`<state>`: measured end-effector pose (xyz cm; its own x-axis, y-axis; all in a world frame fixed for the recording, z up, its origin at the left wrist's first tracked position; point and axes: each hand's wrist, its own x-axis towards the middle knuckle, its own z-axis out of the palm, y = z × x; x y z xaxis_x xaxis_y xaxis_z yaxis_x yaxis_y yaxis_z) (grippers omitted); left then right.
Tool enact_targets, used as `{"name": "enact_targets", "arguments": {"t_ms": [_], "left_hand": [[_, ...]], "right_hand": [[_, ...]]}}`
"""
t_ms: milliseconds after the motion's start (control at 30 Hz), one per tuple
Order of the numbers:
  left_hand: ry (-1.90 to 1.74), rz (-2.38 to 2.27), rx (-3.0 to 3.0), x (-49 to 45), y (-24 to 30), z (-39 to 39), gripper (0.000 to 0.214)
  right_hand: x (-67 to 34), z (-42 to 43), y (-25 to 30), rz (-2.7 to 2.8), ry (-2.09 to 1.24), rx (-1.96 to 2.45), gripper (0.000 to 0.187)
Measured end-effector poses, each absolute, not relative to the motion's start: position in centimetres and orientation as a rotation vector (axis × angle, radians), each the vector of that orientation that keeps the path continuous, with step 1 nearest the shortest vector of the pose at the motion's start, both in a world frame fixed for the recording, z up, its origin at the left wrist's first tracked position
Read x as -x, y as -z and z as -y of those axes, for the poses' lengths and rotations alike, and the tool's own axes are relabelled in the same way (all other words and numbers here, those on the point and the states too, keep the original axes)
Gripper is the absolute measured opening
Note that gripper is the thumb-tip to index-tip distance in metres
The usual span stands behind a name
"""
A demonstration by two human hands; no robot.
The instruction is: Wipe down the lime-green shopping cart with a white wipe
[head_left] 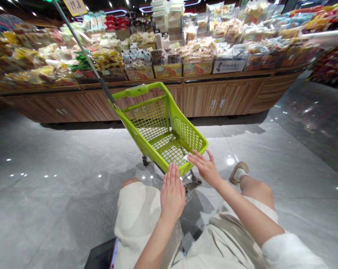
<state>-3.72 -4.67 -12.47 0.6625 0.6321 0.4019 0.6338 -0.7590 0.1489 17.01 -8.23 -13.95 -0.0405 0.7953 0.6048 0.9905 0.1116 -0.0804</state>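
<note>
Wooden counter [222, 98] heaped with packaged snacks [197, 52], green wheeled shopping basket [157, 123] tilted back on the tile floor [59, 186] before it; left hand [173, 194] and right hand [205, 168] both open, grip slack, fingers resting at its near rim [169, 171].
</note>
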Motion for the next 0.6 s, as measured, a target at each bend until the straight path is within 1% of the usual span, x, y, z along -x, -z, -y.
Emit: {"name": "enact_targets", "arguments": {"t_ms": [100,167,233,300,400,467,533,600], "left_hand": [[0.676,1.085,2.869,3.7,12.3,4.8,0.069],[0.67,1.081,2.871,3.4,12.3,4.9,0.069],[0.672,1.088,2.864,3.2,12.5,5.0,0.068],[0.681,1.104,2.849,3.1,12.8,4.9,0.068],[0.687,1.105,2.842,3.3,13.1,4.7,0.069],[0.677,1.097,2.855,3.6,13.1,4.6,0.068],[0.665,1.094,2.872,3.7,13.0,4.5,0.068],[0.659,1.086,2.886,3.7,12.8,4.5,0.068]], "right_hand": [[-22.1,8.2,14.1,1.626,0.574,1.92,0.061],[-21.9,8.2,14.2,1.507,0.54,1.98,0.062],[-18.6,8.3,14.3,1.534,0.445,1.939,0.064],[-14.1,8.5,14.6,1.676,0.346,1.816,0.065],[-10.4,9.1,14.9,1.821,0.293,1.699,0.065],[-12.1,9.3,15.1,1.871,0.347,1.688,0.064],[-16.1,9.2,15.2,1.852,0.421,1.726,0.064],[-20.3,8.8,15.2,1.687,0.457,1.843,0.063]]}}
